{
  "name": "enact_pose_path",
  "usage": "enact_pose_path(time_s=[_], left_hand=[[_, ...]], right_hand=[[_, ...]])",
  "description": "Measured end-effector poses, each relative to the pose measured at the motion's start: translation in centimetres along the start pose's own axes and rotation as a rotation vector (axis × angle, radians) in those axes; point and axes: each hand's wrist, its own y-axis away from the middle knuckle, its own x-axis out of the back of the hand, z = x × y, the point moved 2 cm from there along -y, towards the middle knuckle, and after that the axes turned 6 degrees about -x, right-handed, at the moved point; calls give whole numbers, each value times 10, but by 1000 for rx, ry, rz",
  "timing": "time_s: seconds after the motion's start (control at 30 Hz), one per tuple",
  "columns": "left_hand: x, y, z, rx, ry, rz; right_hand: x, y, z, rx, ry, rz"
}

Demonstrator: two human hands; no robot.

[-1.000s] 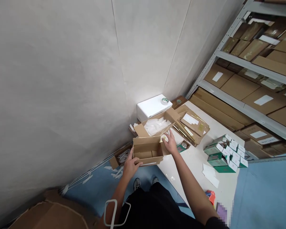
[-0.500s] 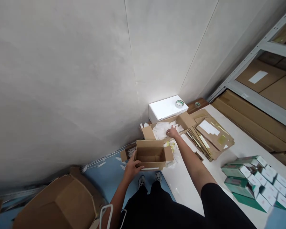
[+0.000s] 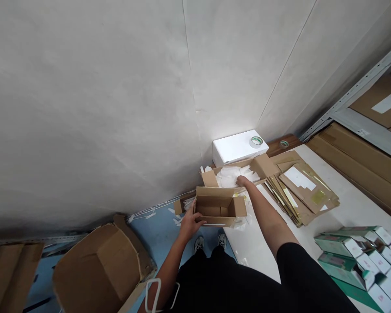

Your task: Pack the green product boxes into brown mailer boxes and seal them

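Observation:
An open cardboard box (image 3: 215, 221) is held up at the table's edge, its flaps raised and its visible inside bare. My left hand (image 3: 189, 222) grips it at the left end, thumb along the near side. Behind it stands a second open carton (image 3: 263, 165) filled with crumpled white sheet material (image 3: 227, 176), which looks like thin plastic or foam. My right hand (image 3: 242, 181) is down in that carton, fingers curled into the white material. Its fingertips are hidden, so what they pinch cannot be made out.
A white box (image 3: 234, 148) with a tape roll (image 3: 256, 141) stands by the wall. Flattened cardboard (image 3: 299, 187) and green-white cartons (image 3: 355, 256) lie on the white table (image 3: 257, 243). A large open carton (image 3: 97, 269) sits lower left; a loaded shelf (image 3: 361, 130) stands right.
My right hand has sunk lower into the white material, its fingers now less visible. My left hand keeps its hold on the box. The whole view has shifted slightly.

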Motion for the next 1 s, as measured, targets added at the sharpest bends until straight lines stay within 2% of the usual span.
enact_pose_path(time_s=[0.17, 0.37, 0.53, 0.6, 0.7, 0.83, 1.0], left_hand=[[9, 5, -3, -32, 55, 7], [10, 11, -12, -36, 97, -11], [11, 16, -18, -58, 101, -52], [14, 20, -19, -67, 101, -63], [19, 29, -20, -57, 93, -60], [18, 40, -22, -32, 67, -42], [11, 42, -19, -43, 47, -6]], right_hand=[[12, 22, -1, 8, -14, -12], [21, 49, 0, 8, -45, 138], [12, 57, -11, -23, -73, 231], [6, 54, -20, -9, -77, 215], [-3, 46, -35, 0, -37, 103], [-11, 31, -53, -88, 22, -23], [-17, 20, -72, -148, 45, -32]])
